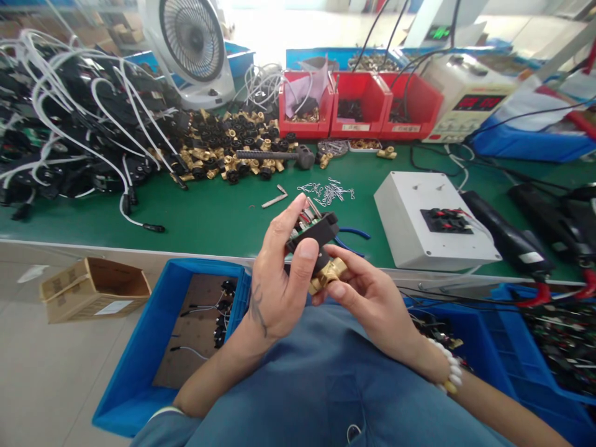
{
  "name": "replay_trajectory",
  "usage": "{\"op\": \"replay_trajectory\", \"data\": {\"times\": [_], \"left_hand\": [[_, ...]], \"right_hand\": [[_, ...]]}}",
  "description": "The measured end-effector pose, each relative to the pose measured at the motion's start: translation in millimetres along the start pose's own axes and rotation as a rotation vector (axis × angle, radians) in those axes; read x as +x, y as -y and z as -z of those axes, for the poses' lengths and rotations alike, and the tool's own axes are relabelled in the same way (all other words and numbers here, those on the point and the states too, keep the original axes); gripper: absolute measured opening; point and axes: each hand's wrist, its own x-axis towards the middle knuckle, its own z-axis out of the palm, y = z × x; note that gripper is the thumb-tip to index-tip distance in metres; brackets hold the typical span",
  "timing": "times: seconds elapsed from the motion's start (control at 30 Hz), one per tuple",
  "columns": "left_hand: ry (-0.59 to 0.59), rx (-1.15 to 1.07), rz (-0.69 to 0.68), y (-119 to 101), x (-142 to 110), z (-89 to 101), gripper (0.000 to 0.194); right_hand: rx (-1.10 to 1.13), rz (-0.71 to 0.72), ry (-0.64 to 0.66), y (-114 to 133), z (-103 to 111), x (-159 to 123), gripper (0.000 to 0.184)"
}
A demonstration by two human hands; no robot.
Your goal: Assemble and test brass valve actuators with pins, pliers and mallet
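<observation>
My left hand (279, 273) is closed around a black plastic housing (319, 231) with a green circuit board and a red part showing at its top. Below the housing, a brass valve body (329, 273) sits against it, pinched in the thumb and fingers of my right hand (367, 298). Both parts are held tilted above my lap, at the table's front edge. Just behind them on the table lie a heap of small metal clips (331, 192) and blue-handled pliers (354, 233), partly hidden by the housing.
Brass fittings (228, 149) and black units with white cables (69, 124) pile up at the back left, near a fan (190, 43). Red bins (358, 112) stand behind. A grey box (428, 217) and power screwdrivers (503, 230) lie right. Blue crates (135, 360) flank my lap.
</observation>
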Motion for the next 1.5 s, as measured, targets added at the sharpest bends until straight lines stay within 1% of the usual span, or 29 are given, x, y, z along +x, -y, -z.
{"op": "replay_trajectory", "data": {"times": [0.07,0.17,0.23,0.33,0.4,0.47,0.53,0.6,0.73,0.8,0.9,0.97,1.03,1.1,1.13,1.23,1.3,1.37,1.43,1.5], "left_hand": [[0.013,-0.019,-0.006,0.8,1.2,0.1,0.046],[0.076,-0.007,-0.029,3.7,6.8,4.2,0.049],[0.117,0.054,-0.06,5.3,10.5,9.1,0.063],[0.175,0.195,-0.113,4.2,11.5,15.9,0.091],[0.185,0.295,-0.108,0.9,8.5,17.4,0.1],[0.154,0.387,-0.075,-2.9,4.3,15.8,0.104],[0.12,0.445,-0.054,-5.8,0.7,12.0,0.101],[0.095,0.464,-0.058,-7.0,-1.1,8.1,0.094],[0.038,0.426,-0.098,-5.4,-0.3,3.2,0.085],[0.006,0.383,-0.103,-4.0,-0.3,1.3,0.084],[-0.006,0.324,-0.115,-2.8,-2.1,-2.8,0.084],[-0.003,0.297,-0.134,-3.3,-3.8,-5.7,0.085],[0.002,0.282,-0.155,-5.3,-5.1,-8.4,0.085],[0.001,0.284,-0.173,-8.8,-5.7,-10.8,0.082],[-0.002,0.289,-0.181,-10.8,-5.8,-12.2,0.079],[-0.037,0.312,-0.207,-16.1,-5.3,-16.8,0.07],[-0.069,0.323,-0.222,-16.1,-4.7,-19.7,0.069],[-0.078,0.319,-0.194,-10.8,-4.3,-21.5,0.07],[-0.043,0.309,-0.107,1.0,-4.5,-21.8,0.069],[0.006,0.316,0.005,17.8,-5.0,-21.1,0.067]], "right_hand": [[0.013,-0.005,-0.006,-0.8,-0.7,1.1,0.057],[0.012,-0.008,-0.019,-1.9,1.3,4.6,0.058],[0.021,0.0,-0.052,-1.8,3.8,7.4,0.058],[0.038,0.005,-0.106,-0.9,5.8,10.0,0.061],[0.035,-0.005,-0.126,-0.5,5.2,10.6,0.066],[0.035,-0.018,-0.132,-0.8,3.5,10.6,0.07],[0.042,-0.019,-0.143,-1.7,1.8,10.5,0.068],[0.047,-0.001,-0.147,-3.0,1.1,10.4,0.062],[-0.037,0.043,-0.136,-4.4,4.8,13.4,0.054],[-0.14,0.146,-0.203,-3.6,8.3,19.0,0.054],[-0.29,0.347,-0.345,0.4,11.9,31.5,0.059],[-0.329,0.411,-0.378,4.5,12.0,39.3,0.06],[-0.307,0.413,-0.343,9.0,10.3,44.8,0.056],[-0.238,0.417,-0.305,12.8,7.0,47.9,0.05],[-0.195,0.437,-0.31,14.3,5.0,49.0,0.046],[-0.11,0.514,-0.388,16.5,-1.7,51.9,0.037],[-0.116,0.512,-0.405,15.2,-4.8,54.7,0.036],[-0.197,0.488,-0.392,11.7,-3.6,59.5,0.042],[-0.372,0.443,-0.354,8.7,5.7,68.0,0.046],[-0.585,0.381,-0.315,11.0,24.8,81.3,0.038]]}}
